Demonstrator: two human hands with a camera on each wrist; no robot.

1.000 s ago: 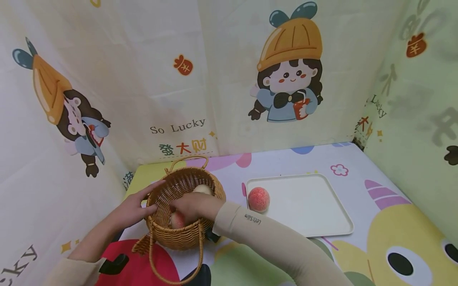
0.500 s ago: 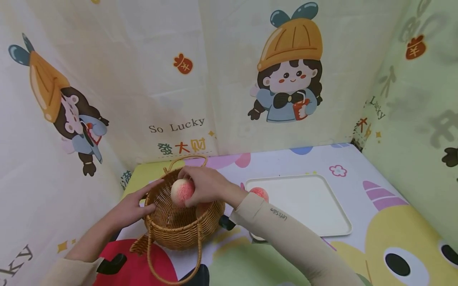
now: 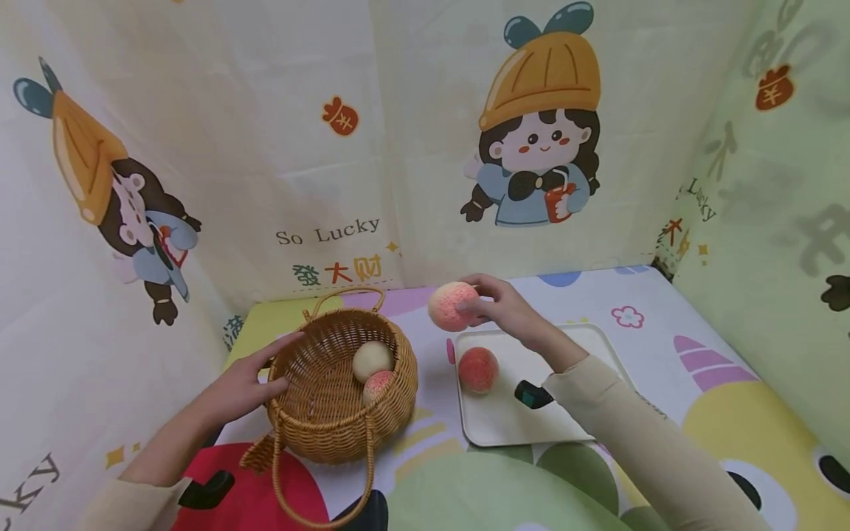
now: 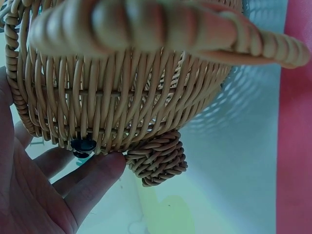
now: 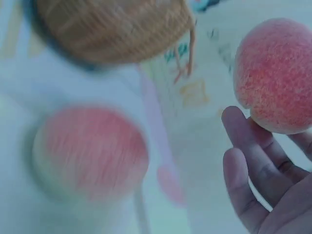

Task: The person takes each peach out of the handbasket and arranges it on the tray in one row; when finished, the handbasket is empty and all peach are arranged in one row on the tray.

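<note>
In the head view, the right hand [image 3: 508,310] pinches a pink and cream peach [image 3: 454,306] in the air, above the left back part of the white tray. A redder peach [image 3: 479,370] lies on the tray's [image 3: 558,436] left side. The left hand [image 3: 249,380] holds the left rim of the wicker basket [image 3: 332,440], thumb at the rim. Inside the basket, at its right side, a pale cream peach [image 3: 372,361] and a pinkish one [image 3: 379,387] touch. The left wrist view shows fingers [image 4: 100,183] against the woven wall.
Wicker handle loops stand behind the basket and hang over its front [image 3: 279,479]. A patterned cloth [image 3: 465,487] covers the table, and printed curtains [image 3: 425,147] rise at the back and both sides. A dark device [image 3: 533,394] sits by the right wrist.
The right hand has taken a peach up from inside the basket and carried it right, to above the tray. The left hand has stayed at the basket's rim.
</note>
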